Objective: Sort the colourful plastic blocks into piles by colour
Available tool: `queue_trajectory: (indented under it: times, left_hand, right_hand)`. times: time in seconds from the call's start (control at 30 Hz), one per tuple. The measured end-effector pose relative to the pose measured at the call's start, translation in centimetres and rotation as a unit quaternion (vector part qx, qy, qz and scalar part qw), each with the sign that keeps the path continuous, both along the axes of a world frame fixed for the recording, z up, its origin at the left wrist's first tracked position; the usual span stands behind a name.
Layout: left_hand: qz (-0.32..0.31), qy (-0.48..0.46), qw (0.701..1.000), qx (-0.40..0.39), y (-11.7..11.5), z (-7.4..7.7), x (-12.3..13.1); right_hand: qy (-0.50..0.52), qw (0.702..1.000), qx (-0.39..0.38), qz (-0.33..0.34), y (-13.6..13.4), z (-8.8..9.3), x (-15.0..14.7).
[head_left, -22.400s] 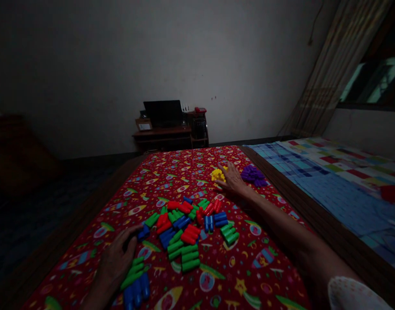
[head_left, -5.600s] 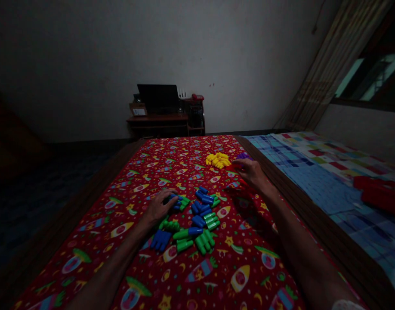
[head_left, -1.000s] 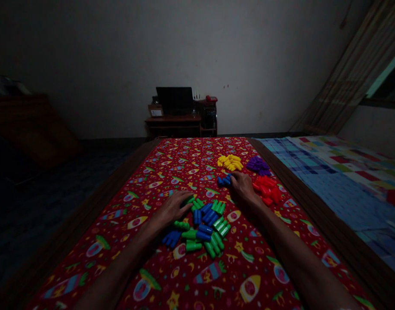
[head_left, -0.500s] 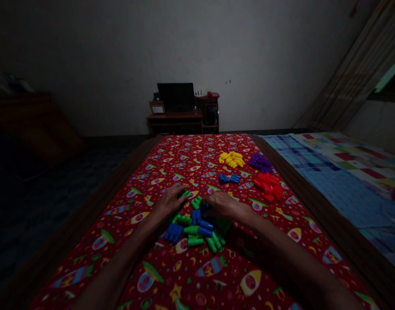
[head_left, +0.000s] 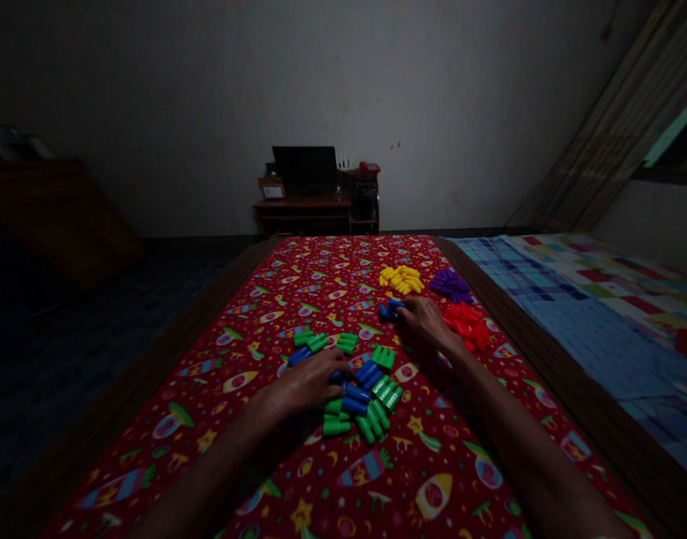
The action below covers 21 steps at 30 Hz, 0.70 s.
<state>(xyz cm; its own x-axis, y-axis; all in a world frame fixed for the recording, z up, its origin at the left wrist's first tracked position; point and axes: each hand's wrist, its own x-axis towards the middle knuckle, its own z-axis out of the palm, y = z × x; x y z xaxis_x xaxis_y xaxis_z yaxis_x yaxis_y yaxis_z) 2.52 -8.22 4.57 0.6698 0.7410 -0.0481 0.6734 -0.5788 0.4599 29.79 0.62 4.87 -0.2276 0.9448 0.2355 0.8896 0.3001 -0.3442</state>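
Note:
Mixed green plastic blocks [head_left: 383, 357] and blue plastic blocks [head_left: 369, 374], each shaped like joined rounded tubes, lie loosely in the middle of the red printed cloth [head_left: 298, 464]. Over the left part of this pile is my left hand [head_left: 315, 380], its fingers curled at a dark blue block [head_left: 337, 376] they partly cover. Farther forward and to the right, my right hand [head_left: 427, 320] pinches a blue block [head_left: 396, 306] beside another blue block [head_left: 384, 313]. The thumb and fingertips hide part of the held block.
A heap of yellow blocks [head_left: 402, 279] lies beyond my right hand, with purple blocks [head_left: 450, 285] to its right. Red blocks [head_left: 468, 326] sit just right of that hand. A desk with a dark monitor [head_left: 305, 169] stands against the wall.
My right hand has moved from the mixed pile forward and right to the blue blocks. My left hand has come back toward the pile's middle. Several pile blocks are shifted and spread out.

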Motion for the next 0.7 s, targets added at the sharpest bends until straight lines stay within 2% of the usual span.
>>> queue_trajectory:
  times: [0.1,0.2,0.27,0.33,0.43,0.5,0.6,0.7]
  left_hand:
    - [0.033,0.001,0.999,0.041,0.2,-0.8,0.0]
    - [0.073,-0.044,0.993,0.085,0.9,-1.3,-0.5]
    - [0.100,-0.088,0.988,0.079,1.5,-1.3,-0.6]
    - [0.133,-0.127,0.981,0.059,2.0,-1.0,-0.4]
    - [0.194,-0.193,0.961,0.042,2.5,-0.7,0.0]
    - [0.220,-0.242,0.945,0.018,2.6,-0.8,0.3]
    - [0.223,-0.283,0.933,-0.014,2.6,-0.7,0.5]
    - [0.215,-0.251,0.943,0.024,2.8,0.0,-0.3]
  right_hand:
    - [-0.025,0.998,-0.003,-0.051,0.0,-0.3,0.7]
    - [-0.027,0.997,0.013,-0.076,0.0,0.2,0.7]
    - [0.015,0.999,0.026,-0.040,-0.2,0.7,0.0]
    - [0.086,0.995,0.006,0.053,-0.9,1.1,-1.4]
    - [0.175,0.954,-0.083,0.229,-2.9,1.1,-4.3]
    - [0.181,0.932,-0.103,0.295,-4.2,0.8,-6.0]
    - [0.155,0.940,-0.064,0.296,-4.8,0.6,-7.0]
    - [0.105,0.968,-0.038,0.224,-3.8,1.0,-5.5]
